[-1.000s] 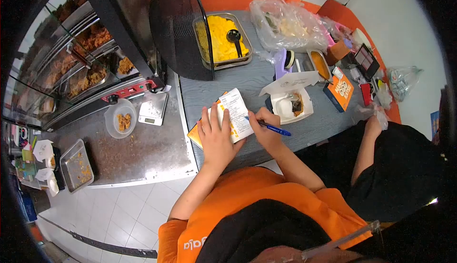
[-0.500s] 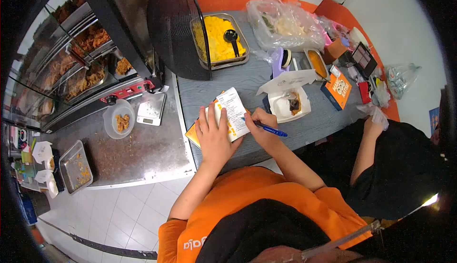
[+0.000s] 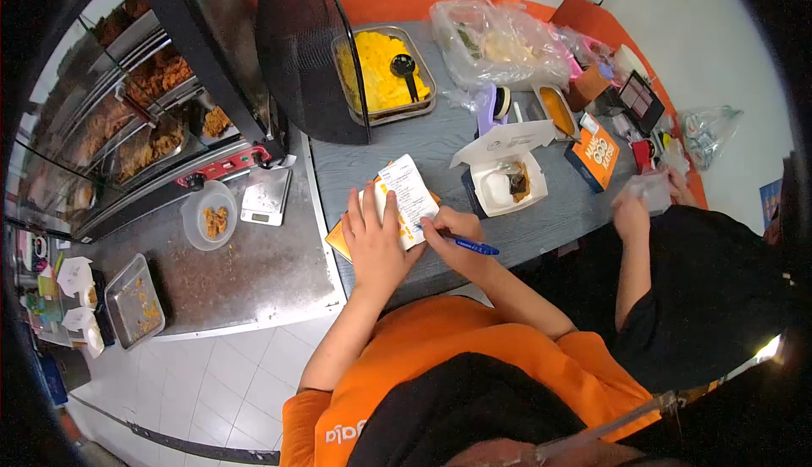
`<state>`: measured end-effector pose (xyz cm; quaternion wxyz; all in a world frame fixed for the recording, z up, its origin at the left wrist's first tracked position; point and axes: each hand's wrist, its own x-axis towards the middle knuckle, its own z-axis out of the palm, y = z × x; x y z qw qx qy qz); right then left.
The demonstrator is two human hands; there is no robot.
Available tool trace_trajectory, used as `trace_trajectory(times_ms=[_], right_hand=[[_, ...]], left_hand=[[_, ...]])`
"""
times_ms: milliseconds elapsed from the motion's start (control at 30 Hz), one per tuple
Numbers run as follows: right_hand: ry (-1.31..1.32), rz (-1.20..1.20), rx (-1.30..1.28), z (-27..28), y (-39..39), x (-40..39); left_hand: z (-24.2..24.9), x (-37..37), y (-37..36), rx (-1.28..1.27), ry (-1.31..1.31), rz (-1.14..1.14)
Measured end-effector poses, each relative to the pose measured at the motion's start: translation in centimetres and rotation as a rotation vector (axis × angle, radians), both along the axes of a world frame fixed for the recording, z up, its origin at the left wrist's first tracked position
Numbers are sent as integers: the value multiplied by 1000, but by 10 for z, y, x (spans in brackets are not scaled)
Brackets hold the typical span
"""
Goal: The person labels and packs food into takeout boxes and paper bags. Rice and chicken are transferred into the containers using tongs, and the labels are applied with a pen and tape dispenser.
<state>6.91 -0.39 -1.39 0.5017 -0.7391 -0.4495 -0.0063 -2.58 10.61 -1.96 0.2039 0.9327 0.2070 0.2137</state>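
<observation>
Under my left hand [image 3: 376, 243] lies a small white notepad [image 3: 410, 188] with handwriting and yellow marks; the hand is flat on it with fingers spread. Beneath the pad, an orange-and-white card or box [image 3: 338, 241] sticks out at the left. My right hand [image 3: 457, 243] is closed round a blue pen [image 3: 475, 247], its tip touching the lower right part of the page. Right of that hand stands an open white takeaway box [image 3: 499, 184] with brown food inside. Its lid is tilted back.
A metal tray of yellow food [image 3: 385, 65] with a black ladle [image 3: 406, 69] stands at the back. To the left are a glass warmer of fried chicken [image 3: 144, 129], a scale [image 3: 266, 196] and a plastic bowl [image 3: 209, 216]. A co-worker's hand [image 3: 630, 213] holds clear plastic at the right.
My right hand with the pen has moved slightly down and left over the page. The co-worker's hand has shifted left, and their second hand now shows at the plastic.
</observation>
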Motion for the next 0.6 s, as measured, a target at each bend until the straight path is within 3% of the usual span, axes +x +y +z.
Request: trace_trajectory(times_ms=[200,300,367,400,500,533,600], right_hand=[[46,-116,-5,2,1,-1],[63,0,-1,-6,-5,3],[274,-351,108,-16,-16,18],[273,-364,114,-25,-24,31],[310,-493,-552,-27,-35,50],[316,-515,-539,-39,-34,48],[128,-327,-647,-85,-35,44]], left_hand=[[-3,0,1,18,-15,-17],[-1,-1,2,33,-8,-27],[3,-2,3,40,11,-12],[6,-4,4,44,9,-26],[11,-12,9,62,76,13],[12,-14,9,72,72,-11],[13,-17,9,88,110,22]])
